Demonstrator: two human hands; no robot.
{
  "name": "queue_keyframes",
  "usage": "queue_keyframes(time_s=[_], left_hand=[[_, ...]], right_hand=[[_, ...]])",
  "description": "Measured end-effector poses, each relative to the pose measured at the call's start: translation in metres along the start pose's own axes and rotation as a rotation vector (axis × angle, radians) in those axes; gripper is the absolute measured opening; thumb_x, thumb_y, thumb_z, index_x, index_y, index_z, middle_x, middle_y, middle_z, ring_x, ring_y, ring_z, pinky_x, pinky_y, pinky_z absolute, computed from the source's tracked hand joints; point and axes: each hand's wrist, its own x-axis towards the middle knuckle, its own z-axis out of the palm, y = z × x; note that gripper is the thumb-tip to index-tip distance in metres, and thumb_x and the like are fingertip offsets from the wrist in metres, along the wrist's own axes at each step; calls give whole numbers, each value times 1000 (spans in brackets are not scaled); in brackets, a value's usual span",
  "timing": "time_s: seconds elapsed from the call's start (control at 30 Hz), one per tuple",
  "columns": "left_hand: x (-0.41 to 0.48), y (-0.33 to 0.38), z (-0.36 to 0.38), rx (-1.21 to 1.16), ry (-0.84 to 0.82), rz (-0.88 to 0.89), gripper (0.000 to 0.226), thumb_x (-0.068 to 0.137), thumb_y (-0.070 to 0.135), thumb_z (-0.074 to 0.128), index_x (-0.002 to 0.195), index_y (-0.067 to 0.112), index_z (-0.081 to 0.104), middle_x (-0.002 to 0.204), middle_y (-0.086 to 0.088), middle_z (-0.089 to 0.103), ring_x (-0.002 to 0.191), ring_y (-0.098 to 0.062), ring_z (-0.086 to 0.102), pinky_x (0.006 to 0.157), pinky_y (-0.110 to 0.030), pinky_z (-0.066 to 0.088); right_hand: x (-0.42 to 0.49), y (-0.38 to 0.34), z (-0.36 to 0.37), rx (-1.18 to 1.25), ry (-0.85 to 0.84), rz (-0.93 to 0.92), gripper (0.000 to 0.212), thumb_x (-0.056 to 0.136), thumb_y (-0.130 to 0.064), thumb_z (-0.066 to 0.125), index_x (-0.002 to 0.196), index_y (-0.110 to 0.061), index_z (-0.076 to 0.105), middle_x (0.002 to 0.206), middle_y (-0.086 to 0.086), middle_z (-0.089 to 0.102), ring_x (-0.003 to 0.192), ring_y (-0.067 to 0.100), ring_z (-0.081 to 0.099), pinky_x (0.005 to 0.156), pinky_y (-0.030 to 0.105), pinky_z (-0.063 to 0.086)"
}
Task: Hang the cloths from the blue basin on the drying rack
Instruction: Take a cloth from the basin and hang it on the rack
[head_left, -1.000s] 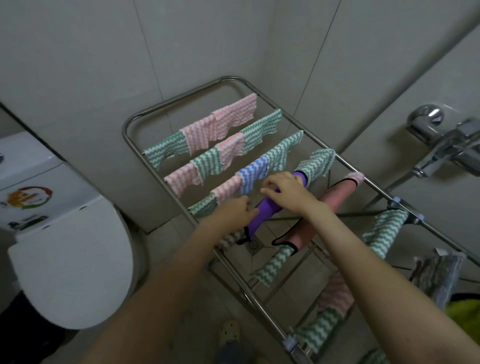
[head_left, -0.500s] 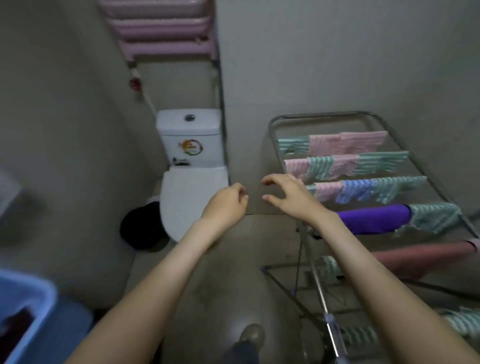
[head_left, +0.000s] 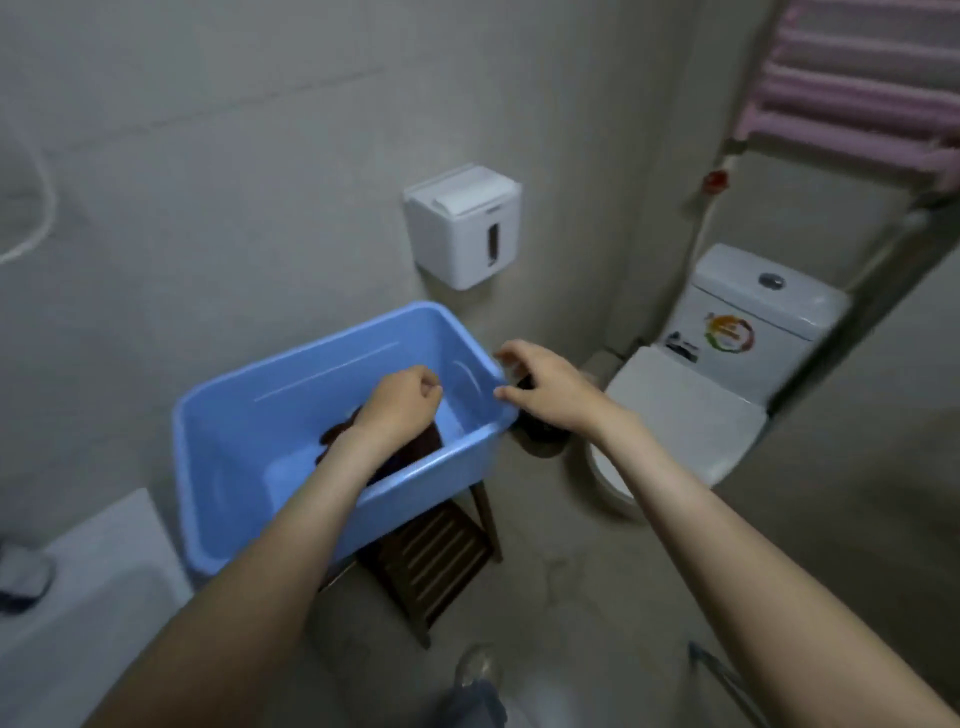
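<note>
A dark slatted wooden stool (head_left: 436, 561) carries the smooth, rectangular blue plastic basin (head_left: 431, 478), with bare mottled floor (head_left: 597, 571) open to its right. A dark crumpled cloth (head_left: 337, 434) lies on the basin's bottom toward the near wall, and above it the left hand (head_left: 402, 402) hangs with fingers curled in and nothing visible in them. The right hand (head_left: 545, 387) is spread wide over the basin's far right corner; beyond are the glossy white toilet (head_left: 685, 410) and a boxy white wall dispenser (head_left: 465, 228).
</note>
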Motion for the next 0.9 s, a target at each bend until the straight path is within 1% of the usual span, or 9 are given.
queue_keyframes(time_s=[0.13, 0.3, 0.4, 0.57, 0.63, 0.73, 0.8, 0.87, 0.9], left_hand=[[6, -75, -29, -13, 14, -193, 24, 93, 19, 53, 114, 12, 64, 119, -11, 65, 113, -26, 57, 89, -27, 40], [35, -140, -43, -40, -46, -344, 30, 92, 23, 56, 120, 13, 60, 127, -10, 61, 118, -25, 54, 93, -26, 39], [51, -161, -36, -59, -109, -368, 38, 90, 24, 59, 126, 11, 55, 131, -11, 57, 121, -25, 52, 95, -25, 38], [78, -184, -28, -111, -221, -383, 46, 89, 19, 62, 132, 8, 50, 130, -14, 56, 120, -26, 52, 98, -27, 39], [85, -187, -24, -107, -263, -365, 47, 89, 17, 62, 133, 7, 50, 131, -16, 56, 120, -27, 52, 98, -27, 38], [93, -188, -22, -93, -302, -314, 50, 89, 11, 61, 137, 10, 47, 134, -15, 53, 122, -27, 50, 97, -25, 36], [97, -185, -22, -87, -336, -259, 59, 87, 11, 63, 141, 14, 42, 140, -12, 48, 125, -26, 47, 97, -24, 35], [98, -181, -24, -77, -409, -204, 65, 85, 16, 67, 143, 18, 38, 140, -11, 46, 125, -26, 47, 97, -27, 37], [97, -177, -25, -75, -448, -179, 61, 85, 20, 67, 140, 17, 43, 134, -12, 49, 122, -27, 49, 95, -28, 39]], right_hand=[[71, -30, 60, -19, -229, 15, 51, 88, -21, 65, 134, -10, 46, 129, 9, 53, 107, 20, 56, 83, 18, 36], [155, -43, 130, -171, -468, 45, 43, 87, -19, 65, 126, -7, 53, 130, 13, 55, 120, 28, 51, 97, 31, 39], [183, -32, 160, -249, -516, 90, 49, 85, -13, 64, 132, -9, 49, 135, 14, 51, 124, 29, 48, 98, 31, 38], [212, -15, 203, -234, -587, 241, 52, 85, -19, 67, 132, -7, 48, 134, 13, 53, 122, 30, 50, 100, 35, 41], [215, -9, 213, -261, -579, 233, 48, 83, -16, 65, 128, -11, 51, 132, 14, 54, 119, 32, 51, 99, 36, 42], [217, -4, 216, -453, -628, 134, 48, 78, -28, 67, 123, -15, 55, 134, 18, 44, 123, 36, 42, 100, 37, 41], [222, -10, 206, -399, -664, 78, 38, 76, -29, 71, 111, -16, 59, 125, 13, 43, 120, 31, 39, 97, 34, 39], [223, -21, 188, -205, -635, 32, 18, 79, -22, 71, 88, -19, 56, 100, 4, 53, 103, 24, 50, 82, 30, 42], [222, -29, 175, -115, -615, 7, 19, 81, -20, 71, 79, -21, 52, 86, -1, 54, 92, 20, 53, 73, 29, 41]])
